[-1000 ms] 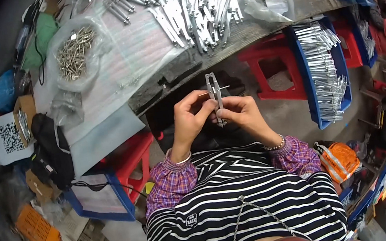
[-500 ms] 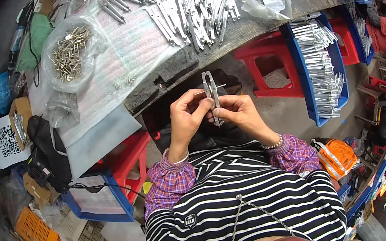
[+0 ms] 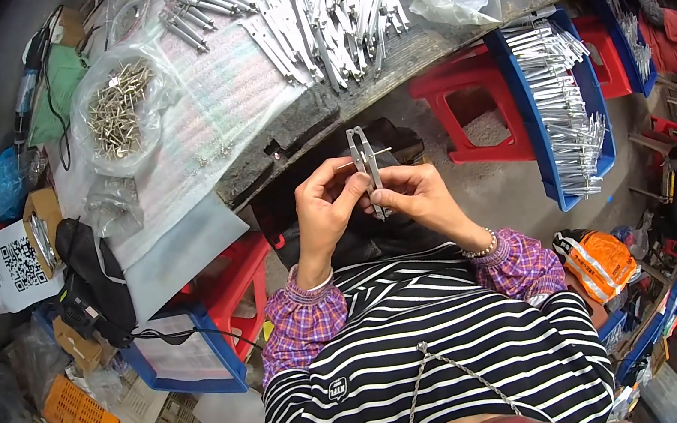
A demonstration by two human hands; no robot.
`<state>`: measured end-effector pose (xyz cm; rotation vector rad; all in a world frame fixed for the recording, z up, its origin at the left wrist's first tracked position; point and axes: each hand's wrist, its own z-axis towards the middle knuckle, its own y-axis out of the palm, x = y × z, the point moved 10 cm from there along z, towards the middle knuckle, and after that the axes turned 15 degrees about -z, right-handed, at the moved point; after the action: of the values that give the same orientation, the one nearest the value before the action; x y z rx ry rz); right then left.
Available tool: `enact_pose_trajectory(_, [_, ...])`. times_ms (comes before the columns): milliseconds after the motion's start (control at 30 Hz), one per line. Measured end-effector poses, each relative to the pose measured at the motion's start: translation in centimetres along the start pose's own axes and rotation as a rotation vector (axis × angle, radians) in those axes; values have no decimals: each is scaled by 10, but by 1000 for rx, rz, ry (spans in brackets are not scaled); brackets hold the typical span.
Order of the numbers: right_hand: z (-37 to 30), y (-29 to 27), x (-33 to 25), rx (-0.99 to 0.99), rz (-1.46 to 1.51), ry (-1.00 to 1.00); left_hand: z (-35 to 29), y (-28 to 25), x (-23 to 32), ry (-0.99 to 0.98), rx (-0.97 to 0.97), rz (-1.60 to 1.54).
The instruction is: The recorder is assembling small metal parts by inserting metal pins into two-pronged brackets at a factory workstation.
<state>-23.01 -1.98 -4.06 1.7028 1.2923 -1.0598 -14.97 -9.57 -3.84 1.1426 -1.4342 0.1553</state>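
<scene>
"What's that person got in hand?"

"A slim metal piece point(image 3: 371, 161), two silvery arms side by side, standing nearly upright at the middle of the frame. A thin pin point(image 3: 384, 151) juts from its right side. Fingers cover much of the lower part, so I can't make that out."

"Both hands on it?"

"Both. The left hand point(image 3: 324, 213) pinches it, thumb across the front, fingers curled behind. The right hand point(image 3: 424, 202) pinches a little lower, thumb tip against it; most fingertips are hidden."

"And the arms?"

"Angled inward from the lower frame, plaid sleeves point(image 3: 304, 307) gathered short of the wrists."

"Further out?"

"Above the hands, the bench point(image 3: 412, 54). A heap of metal parts point(image 3: 343, 25) lies there, cut off at the top edge. Upper left, screws point(image 3: 117, 113) in a clear bag point(image 3: 80, 96). On the right, a blue crate point(image 3: 555, 181) of parts hides some of a red stool point(image 3: 434, 94)."
</scene>
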Motion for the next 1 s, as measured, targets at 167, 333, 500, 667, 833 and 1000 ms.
enact_pose_trajectory(167, [-2, -1, -7, 13, -134, -38, 1, -3, 4, 55, 61, 66])
enact_pose_trajectory(333, [-3, 0, -1, 19, -93, -48, 2, 2, 10, 43, 87, 122])
enact_pose_trajectory(500, [0, 2, 5, 10, -61, -48, 2, 2, 12, 35, 81, 53])
enact_pose_trajectory(667, [-1, 0, -3, 21, -31, -94, 2, 5, 14, 71, 74, 67])
enact_pose_trajectory(833, [-8, -3, -15, -8, -79, -113, 3, 3, 15, 42, 44, 325])
enact_pose_trajectory(1000, [-3, -1, -13, 31, -183, -191, 3, 10, 27, 89, 60, 244])
